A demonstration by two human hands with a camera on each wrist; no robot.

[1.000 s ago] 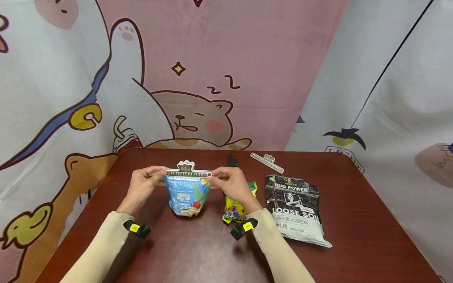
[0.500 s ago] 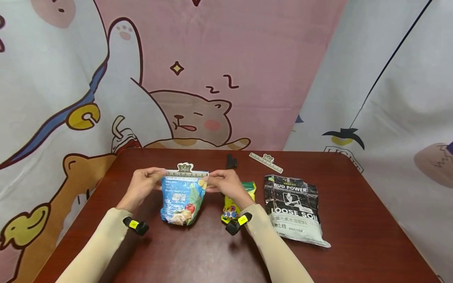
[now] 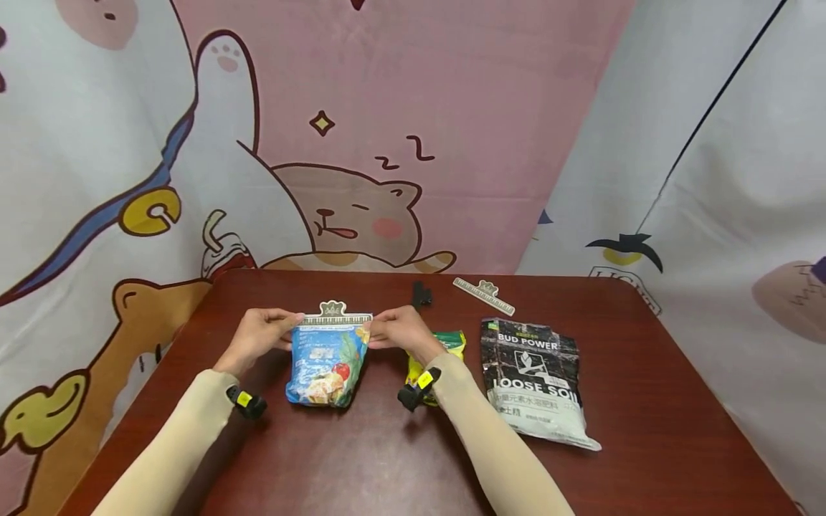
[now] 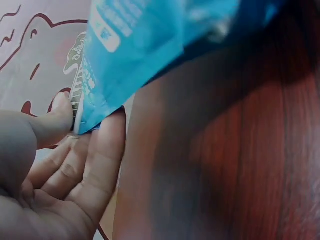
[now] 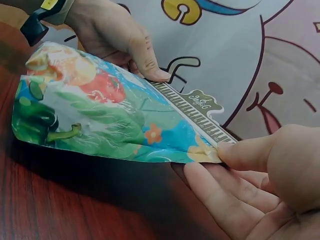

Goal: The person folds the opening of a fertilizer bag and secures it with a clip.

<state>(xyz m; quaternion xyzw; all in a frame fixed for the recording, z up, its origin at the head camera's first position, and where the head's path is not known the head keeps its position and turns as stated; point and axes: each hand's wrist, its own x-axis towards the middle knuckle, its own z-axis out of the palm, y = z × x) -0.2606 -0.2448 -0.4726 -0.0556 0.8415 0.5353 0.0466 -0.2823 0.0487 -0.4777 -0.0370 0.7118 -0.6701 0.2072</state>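
Note:
A blue plastic bag printed with vegetables stands upright at the left of the table, its top edge closed in a long bag clip with a piano-key pattern. My left hand pinches the left top corner; in the left wrist view the thumb lies on the clip's end and the fingers are behind the blue bag. At the other corner my right hand pinches clip and bag between thumb and fingers. The right wrist view shows the vegetable side of the bag and the clip running between both thumbs.
Partly behind the right forearm lies a yellow-green packet. A black and white soil bag lies to its right. Farther back are a second piano-key clip and a small black object. A printed cloth hangs behind the table.
Both hands have shifted slightly left with the clipped bag, lowering its top a little. The bag's front now shows fuller and its bottom sits lower in view. Other things stay put.

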